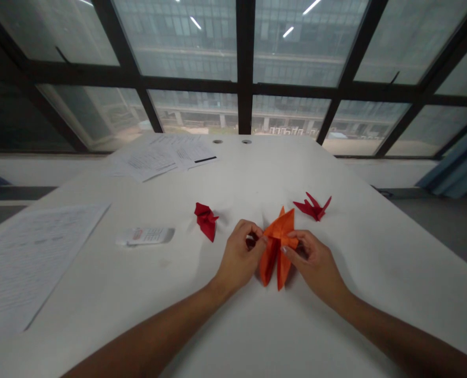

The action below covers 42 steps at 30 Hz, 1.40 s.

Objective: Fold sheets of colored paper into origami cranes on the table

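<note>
An orange folded paper piece [283, 226] with several pointed flaps is held between my hands, low over the white table [257, 178]. My left hand [241, 252] is closed, thumb and fingers pinching its left edge. From the other side my right hand [314, 262] pinches the orange paper near its right flap. Two long points of the paper hang toward me, side by side with a gap between them. Beyond my left hand lies a red folded paper piece [206, 220]. Another red folded piece [314, 207], with thin spikes, rests beyond my right hand.
A small white printed packet [148, 235] lies left of my hands. One large printed sheet [32, 257] covers the table's left side, and more printed papers [158, 155] overlap at the back left. Two round holes are near the far edge, before the windows.
</note>
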{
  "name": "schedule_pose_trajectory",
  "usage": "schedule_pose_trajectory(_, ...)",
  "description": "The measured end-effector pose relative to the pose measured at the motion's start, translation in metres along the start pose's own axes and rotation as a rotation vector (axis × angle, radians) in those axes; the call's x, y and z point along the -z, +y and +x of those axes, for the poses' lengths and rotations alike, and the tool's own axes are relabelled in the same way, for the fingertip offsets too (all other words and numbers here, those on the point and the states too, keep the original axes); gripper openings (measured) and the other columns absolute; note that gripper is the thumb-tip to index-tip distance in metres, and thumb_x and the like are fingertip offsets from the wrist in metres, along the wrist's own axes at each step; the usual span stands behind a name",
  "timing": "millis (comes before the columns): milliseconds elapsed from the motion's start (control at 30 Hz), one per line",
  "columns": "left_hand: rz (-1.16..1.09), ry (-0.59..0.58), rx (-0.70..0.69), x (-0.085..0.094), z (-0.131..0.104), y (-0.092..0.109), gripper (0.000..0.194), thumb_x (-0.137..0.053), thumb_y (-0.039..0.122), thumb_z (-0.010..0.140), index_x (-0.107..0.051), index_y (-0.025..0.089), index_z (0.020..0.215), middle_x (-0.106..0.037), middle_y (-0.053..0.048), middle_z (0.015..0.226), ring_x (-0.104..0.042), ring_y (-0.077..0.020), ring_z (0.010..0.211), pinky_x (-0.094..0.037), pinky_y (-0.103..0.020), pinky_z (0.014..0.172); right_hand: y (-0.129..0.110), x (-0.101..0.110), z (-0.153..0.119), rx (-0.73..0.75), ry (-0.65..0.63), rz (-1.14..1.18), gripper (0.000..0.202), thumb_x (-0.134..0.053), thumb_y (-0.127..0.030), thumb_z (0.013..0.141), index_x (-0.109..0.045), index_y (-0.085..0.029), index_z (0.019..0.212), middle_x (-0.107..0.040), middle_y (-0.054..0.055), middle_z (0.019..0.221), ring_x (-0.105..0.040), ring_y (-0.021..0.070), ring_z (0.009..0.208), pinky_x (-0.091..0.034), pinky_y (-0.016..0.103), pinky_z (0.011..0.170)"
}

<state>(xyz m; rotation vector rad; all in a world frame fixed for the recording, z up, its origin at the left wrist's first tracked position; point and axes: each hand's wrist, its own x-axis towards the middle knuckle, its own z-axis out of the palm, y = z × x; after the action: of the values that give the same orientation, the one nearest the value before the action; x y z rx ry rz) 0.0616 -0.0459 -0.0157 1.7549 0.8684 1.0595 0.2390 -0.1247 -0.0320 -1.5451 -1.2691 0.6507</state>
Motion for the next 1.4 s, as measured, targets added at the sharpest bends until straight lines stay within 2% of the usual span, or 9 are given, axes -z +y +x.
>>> schedule_pose_trajectory(200, 0.047, 0.138, 0.033, 0.0, 0.001, 0.005, 0.009, -0.054, 0.013, 0.087, -0.053, 0.019, 0.08, -0.052, 0.0, 0.088, -0.053, -0.0121, 0.076, -0.047, -0.021, 0.061, 0.0, -0.001, 0.001, -0.014, 0.025, 0.032, 0.025, -0.071, -0.036, 0.086, -0.063, -0.023, 0.106, -0.075, 0.005, 0.098, -0.071, 0.0215, 0.086, -0.057, 0.034, 0.078)
schedule_pose_trajectory(333, 0.101, 0.152, 0.008, 0.0, 0.001, 0.005, 0.01, -0.055, 0.013, 0.086, -0.052, 0.019, 0.078, -0.052, 0.0, 0.089, -0.054, -0.0117, 0.075, -0.048, -0.021, 0.061, -0.003, 0.0, 0.001, -0.006, 0.017, 0.025, 0.022, -0.071, -0.036, 0.085, -0.06, -0.023, 0.099, -0.072, 0.002, 0.089, -0.069, 0.0196, 0.079, -0.055, 0.031, 0.072)
schedule_pose_trajectory(433, 0.08, 0.117, 0.02, 0.001, 0.001, 0.001, 0.006, -0.055, 0.013, 0.086, -0.055, 0.019, 0.087, -0.055, 0.0, 0.093, -0.058, -0.0106, 0.074, -0.048, -0.021, 0.063, -0.005, 0.0, 0.001, -0.006, 0.019, -0.029, 0.021, -0.071, -0.037, 0.085, -0.058, -0.023, 0.094, -0.069, 0.0, 0.084, -0.066, 0.0178, 0.071, -0.053, 0.03, 0.067)
schedule_pose_trajectory(533, 0.077, 0.058, 0.028, 0.0, 0.001, -0.004, 0.021, -0.054, 0.01, 0.083, -0.055, 0.02, 0.102, -0.057, -0.002, 0.104, -0.06, -0.0095, 0.071, -0.049, -0.022, 0.063, -0.006, -0.001, 0.001, 0.004, 0.047, -0.127, 0.029, -0.073, -0.038, 0.081, -0.053, -0.024, 0.096, -0.067, 0.0, 0.085, -0.066, 0.0184, 0.069, -0.054, 0.031, 0.064)
schedule_pose_trajectory(667, 0.131, -0.046, -0.045, -0.003, -0.003, -0.004, 0.035, -0.052, 0.005, 0.081, -0.053, 0.021, 0.111, -0.054, -0.004, 0.115, -0.06, -0.0088, 0.073, -0.053, -0.024, 0.068, -0.006, -0.005, -0.001, 0.08, 0.103, -0.392, 0.045, -0.075, -0.039, 0.074, -0.046, -0.024, 0.104, -0.062, 0.004, 0.096, -0.067, 0.0244, 0.078, -0.057, 0.039, 0.069)
schedule_pose_trajectory(833, 0.192, -0.138, -0.145, -0.006, -0.012, 0.001, 0.042, -0.051, 0.002, 0.081, -0.05, 0.023, 0.117, -0.05, -0.004, 0.118, -0.06, -0.0088, 0.077, -0.054, -0.026, 0.074, -0.009, -0.005, -0.001, 0.169, 0.068, -0.554, 0.035, -0.066, -0.026, 0.075, -0.045, -0.024, 0.103, -0.054, 0.007, 0.105, -0.065, 0.0273, 0.092, -0.058, 0.044, 0.079)
schedule_pose_trajectory(967, 0.216, -0.105, -0.14, -0.006, -0.013, 0.0, 0.043, -0.049, 0.001, 0.081, -0.049, 0.023, 0.117, -0.049, -0.004, 0.117, -0.059, -0.0087, 0.075, -0.052, -0.026, 0.073, -0.011, -0.001, 0.001, 0.204, 0.005, -0.515, 0.033, -0.061, -0.019, 0.076, -0.049, -0.024, 0.106, -0.053, 0.008, 0.111, -0.064, 0.026, 0.098, -0.058, 0.044, 0.088)
schedule_pose_trajectory(1100, 0.219, -0.072, -0.102, -0.005, -0.01, 0.0, 0.044, -0.049, 0.0, 0.079, -0.05, 0.023, 0.116, -0.05, -0.003, 0.113, -0.058, -0.0089, 0.073, -0.051, -0.025, 0.069, -0.009, 0.001, 0.003, 0.206, 0.017, -0.468, 0.032, -0.06, -0.015, 0.076, -0.052, -0.024, 0.106, -0.056, 0.007, 0.11, -0.064, 0.0258, 0.1, -0.056, 0.045, 0.094)
schedule_pose_trajectory(1400, 0.206, -0.066, -0.01, -0.003, -0.005, -0.001, 0.046, -0.05, 0.002, 0.078, -0.057, 0.022, 0.119, -0.058, -0.005, 0.117, -0.06, -0.0104, 0.068, -0.051, -0.028, 0.068, -0.011, 0.003, 0.003, 0.125, -0.051, -0.326, 0.025, -0.054, -0.013, 0.082, -0.054, -0.025, 0.103, -0.069, 0.004, 0.099, -0.069, 0.0223, 0.084, -0.054, 0.035, 0.073)
